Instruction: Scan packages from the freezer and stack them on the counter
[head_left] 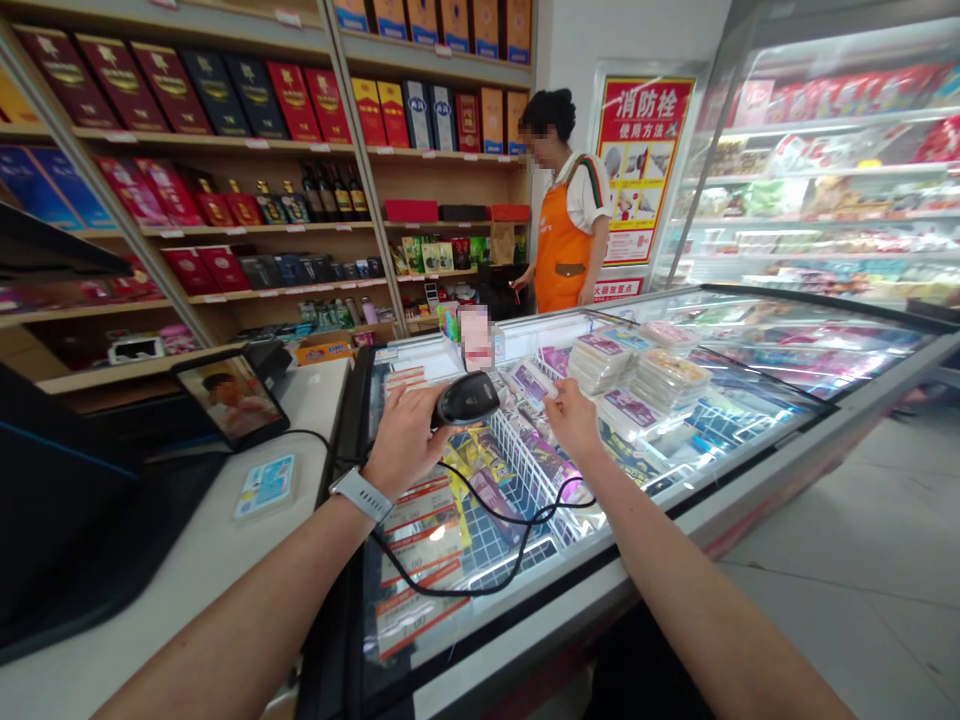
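My left hand (405, 437), with a watch on its wrist, is closed around a black handheld barcode scanner (468, 400). The scanner's head points right, and its black cable (480, 592) loops over the glass top of the chest freezer (570, 620). In my right hand (574, 415) a flat white package with purple print (531, 383) is pinched at its near edge, just right of the scanner. Stacks of similar flat packs (598, 360) sit on the glass beyond my right hand. A second stack (670, 380) stands beside them.
A person in an orange apron (562, 250) stands behind the freezer. At left, a counter (315, 480) carries a phone-like screen (232, 397) and a blue-labelled pack (265, 487). Price sheets (420, 545) lie at the freezer's left. Shelves of boxes (247, 140) line the back wall.
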